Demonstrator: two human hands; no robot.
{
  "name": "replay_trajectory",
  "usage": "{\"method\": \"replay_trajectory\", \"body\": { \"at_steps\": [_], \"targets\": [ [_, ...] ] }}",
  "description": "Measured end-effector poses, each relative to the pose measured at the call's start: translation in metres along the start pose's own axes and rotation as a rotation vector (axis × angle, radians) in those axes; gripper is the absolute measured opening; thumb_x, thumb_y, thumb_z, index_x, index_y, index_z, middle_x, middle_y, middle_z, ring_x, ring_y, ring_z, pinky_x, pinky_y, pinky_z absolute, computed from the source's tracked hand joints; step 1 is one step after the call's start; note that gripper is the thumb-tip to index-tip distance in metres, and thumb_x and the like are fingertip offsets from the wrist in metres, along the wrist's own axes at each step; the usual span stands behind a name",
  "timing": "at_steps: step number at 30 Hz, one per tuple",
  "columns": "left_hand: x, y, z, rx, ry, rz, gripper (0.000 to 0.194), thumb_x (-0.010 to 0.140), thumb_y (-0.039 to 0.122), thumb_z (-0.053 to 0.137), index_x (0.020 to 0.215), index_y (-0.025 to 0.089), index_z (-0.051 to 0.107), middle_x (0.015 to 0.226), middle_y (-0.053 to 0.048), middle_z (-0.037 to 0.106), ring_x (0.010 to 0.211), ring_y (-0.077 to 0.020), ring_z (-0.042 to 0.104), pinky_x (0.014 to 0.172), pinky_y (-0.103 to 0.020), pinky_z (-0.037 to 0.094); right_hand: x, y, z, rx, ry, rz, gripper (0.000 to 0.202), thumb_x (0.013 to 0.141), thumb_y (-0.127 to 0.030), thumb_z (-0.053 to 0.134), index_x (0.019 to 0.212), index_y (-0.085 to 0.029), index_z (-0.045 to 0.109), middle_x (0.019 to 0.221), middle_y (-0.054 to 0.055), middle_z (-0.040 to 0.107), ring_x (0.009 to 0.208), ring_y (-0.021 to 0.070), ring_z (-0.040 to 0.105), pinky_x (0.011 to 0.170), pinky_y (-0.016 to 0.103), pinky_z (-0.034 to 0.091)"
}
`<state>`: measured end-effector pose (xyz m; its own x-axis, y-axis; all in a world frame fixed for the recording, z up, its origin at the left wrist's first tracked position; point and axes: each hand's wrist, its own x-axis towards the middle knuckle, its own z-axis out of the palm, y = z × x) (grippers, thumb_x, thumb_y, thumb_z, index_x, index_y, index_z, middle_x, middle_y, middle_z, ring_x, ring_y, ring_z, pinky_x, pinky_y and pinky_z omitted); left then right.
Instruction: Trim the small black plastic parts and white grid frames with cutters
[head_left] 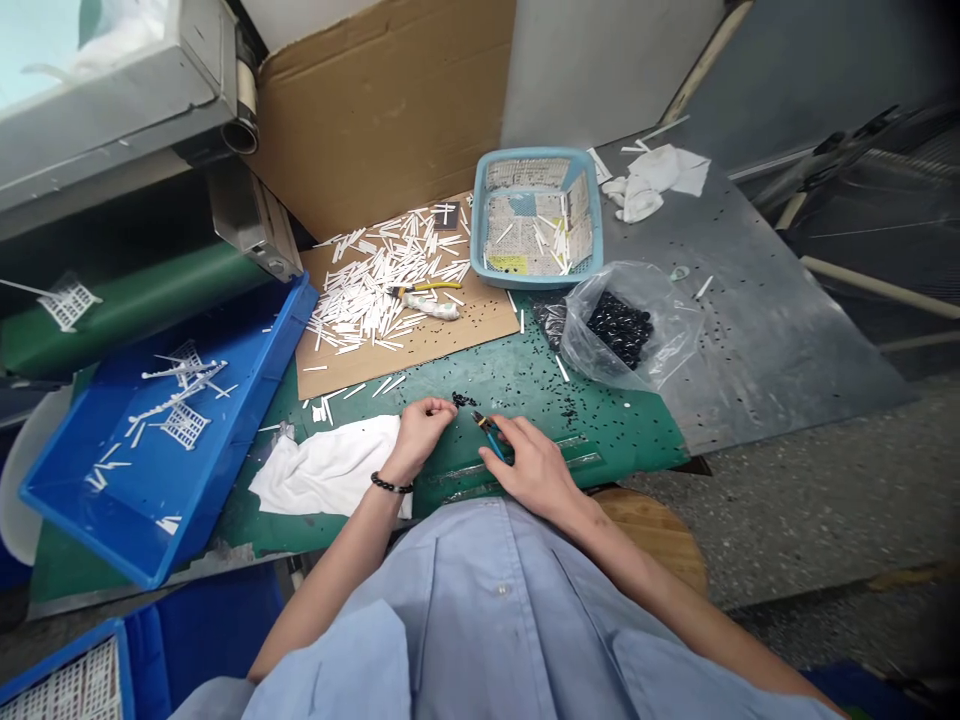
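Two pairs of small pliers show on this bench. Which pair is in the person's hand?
The blue-handled pliers, gripped in the right hand on the green mat. The yellow-handled pliers lie untouched on the cardboard among white sticks.

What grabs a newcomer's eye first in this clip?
The heap of white sticks on cardboard at centre, beside a light-blue basket. Nearer, the right hand grips blue-handled pliers and the left hand pinches a small black piece on the green mat.

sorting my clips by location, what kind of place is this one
Probably a small factory workbench for trimming moulded plastic parts. A heap of cut white plastic sticks lies on cardboard, a blue bin holds white moulded frames, and the right hand holds small cutters near tiny black pieces.
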<state>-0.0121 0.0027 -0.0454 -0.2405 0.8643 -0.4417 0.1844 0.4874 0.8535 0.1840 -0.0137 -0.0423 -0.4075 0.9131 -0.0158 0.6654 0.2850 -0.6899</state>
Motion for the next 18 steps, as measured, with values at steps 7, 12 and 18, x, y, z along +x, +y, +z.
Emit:
{"method": "replay_trajectory", "body": {
  "at_steps": [7, 12, 18],
  "targets": [
    [-0.006, 0.010, -0.018, -0.365, -0.436, -0.258, 0.029, 0.069, 0.032, 0.072, 0.065, 0.017, 0.047, 0.055, 0.009, 0.025, 0.043, -0.0027, 0.016, 0.041, -0.020, 0.007, 0.007, -0.001, -0.008, -0.400, -0.024, -0.227, 0.042, 0.091, -0.034, 0.048, 0.128, -0.015, 0.053, 0.099, 0.012, 0.058, 0.088, 0.0246, 0.051, 0.080, 0.037, 0.043],
    [-0.009, 0.007, -0.024, -0.324, -0.501, -0.276, 0.026, 0.070, 0.033, 0.071, 0.071, 0.015, 0.052, 0.055, 0.009, 0.026, 0.043, -0.0025, 0.017, 0.041, -0.019, 0.007, 0.008, -0.001, -0.013, -0.406, -0.042, -0.308, 0.039, 0.091, -0.033, 0.048, 0.126, -0.017, 0.054, 0.094, 0.009, 0.058, 0.084, 0.0226, 0.050, 0.074, 0.033, 0.042],
    [-0.008, 0.007, -0.025, -0.313, -0.511, -0.294, 0.025, 0.068, 0.033, 0.072, 0.073, 0.015, 0.055, 0.054, 0.010, 0.026, 0.042, -0.0027, 0.017, 0.041, -0.020, 0.007, 0.006, 0.003, -0.014, -0.417, -0.042, -0.347, 0.039, 0.092, -0.033, 0.047, 0.126, -0.017, 0.054, 0.092, 0.009, 0.058, 0.083, 0.0221, 0.050, 0.073, 0.033, 0.042]
  ]
}}
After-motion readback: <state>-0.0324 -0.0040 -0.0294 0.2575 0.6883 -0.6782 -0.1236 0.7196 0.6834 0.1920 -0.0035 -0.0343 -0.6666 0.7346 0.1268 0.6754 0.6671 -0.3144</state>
